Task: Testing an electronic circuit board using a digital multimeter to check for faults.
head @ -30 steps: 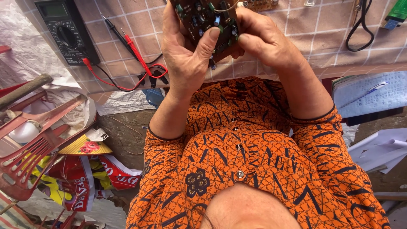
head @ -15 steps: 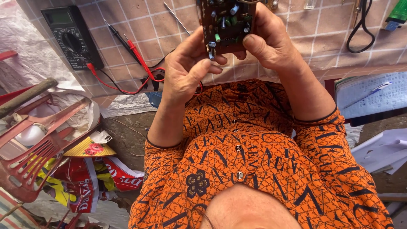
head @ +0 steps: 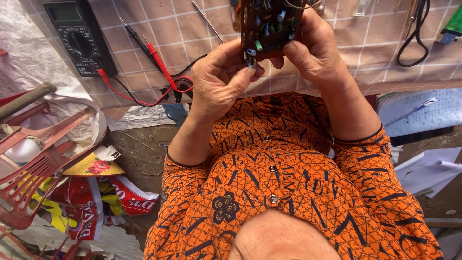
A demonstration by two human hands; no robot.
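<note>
A brown circuit board [head: 269, 24] studded with small green, blue and grey parts is held upright over the checked table cover [head: 168, 29]. My left hand [head: 224, 79] pinches the board's lower left corner, thumb and fingertips on a small blue part. My right hand [head: 313, 53] grips the board's right side and bottom edge, thumb on the front. The top of the board runs out of view. My orange patterned shirt fills the lower middle.
A black multimeter [head: 79, 41] lies at the far left, its red and black probes [head: 159, 67] beside it. A black cable loop [head: 416, 33] is far right. A notebook with a pen [head: 418, 113] and white papers [head: 428, 168] sit right. A red plastic chair [head: 33, 163] and wrappers [head: 96, 197] lie left.
The board has been turned from lying wide to standing upright and shifted a little right. My left thumb came off its face and now pinches the lower corner.
</note>
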